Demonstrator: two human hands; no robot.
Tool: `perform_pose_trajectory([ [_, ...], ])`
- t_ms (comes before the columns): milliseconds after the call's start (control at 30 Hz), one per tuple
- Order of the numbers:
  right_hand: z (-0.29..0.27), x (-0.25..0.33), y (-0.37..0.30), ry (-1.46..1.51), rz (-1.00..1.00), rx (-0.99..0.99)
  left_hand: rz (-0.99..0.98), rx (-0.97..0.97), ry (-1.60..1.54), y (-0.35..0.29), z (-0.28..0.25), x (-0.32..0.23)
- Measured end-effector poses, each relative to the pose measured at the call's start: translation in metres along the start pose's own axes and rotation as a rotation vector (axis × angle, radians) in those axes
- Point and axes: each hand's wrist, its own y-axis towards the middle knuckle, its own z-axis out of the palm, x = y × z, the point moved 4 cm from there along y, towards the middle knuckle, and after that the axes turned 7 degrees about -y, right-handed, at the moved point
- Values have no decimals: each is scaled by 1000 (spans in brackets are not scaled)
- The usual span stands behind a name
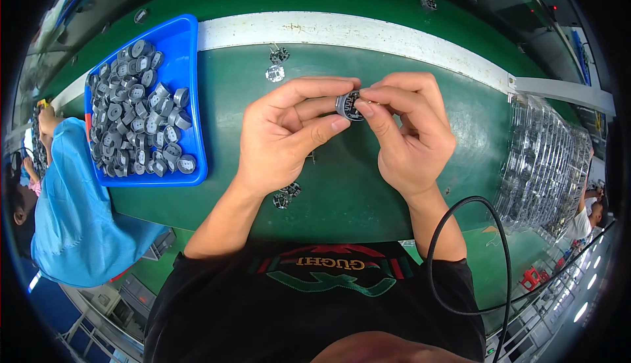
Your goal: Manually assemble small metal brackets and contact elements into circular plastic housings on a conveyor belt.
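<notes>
Above the green table, both hands meet around one small part. My left hand (279, 126) pinches a round grey plastic housing (340, 105) between thumb and fingers. A small dark circuit board (353, 103) with pale components shows at the housing's right side, facing my right hand. My right hand (414, 123) is closed, its thumb and index finger pinching at the board's edge; the fingertips partly hide it. Beyond my hands lie a dark circuit board (279, 55) and a pale, shiny one (275, 73). More boards (286, 195) lie beside my left forearm.
A blue tray (197, 100) heaped with grey round housings (135, 110) stands at the left. A white rail (355, 32) runs behind the table (342, 205). Clear plastic trays (542, 162) are stacked at the right. A black cable (430, 251) loops by my right forearm. Someone in blue (79, 198) sits left.
</notes>
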Motion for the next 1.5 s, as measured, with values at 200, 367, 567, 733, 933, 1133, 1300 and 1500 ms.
perform_pose_trajectory([
  [200, 5, -2, -3, 158, 311, 42, 66, -4, 75, 0, -2, 3],
  [367, 12, -17, -8, 474, 648, 232, 125, -7, 153, -1, -3, -1],
  [567, 14, -28, -1, 454, 573, 271, 221, 39, 494, 2, -3, -11],
  [733, -14, -78, 77, -513, 99, 194, 348, -198, 896, 6, -18, -31],
  [933, -32, -149, 129, -783, 50, 211, 151, -360, 541, 9, -38, -35],
  [1133, -16, -129, 139, -916, -257, -6, 162, -401, 283, 8, -44, -41],
  [1300, 64, -107, 146, -1037, -104, 300, 171, -450, 160, 7, -49, -46],
  [1500, 67, -76, 131, -398, -73, 498, 33, -436, -21, 14, -48, -38],
])
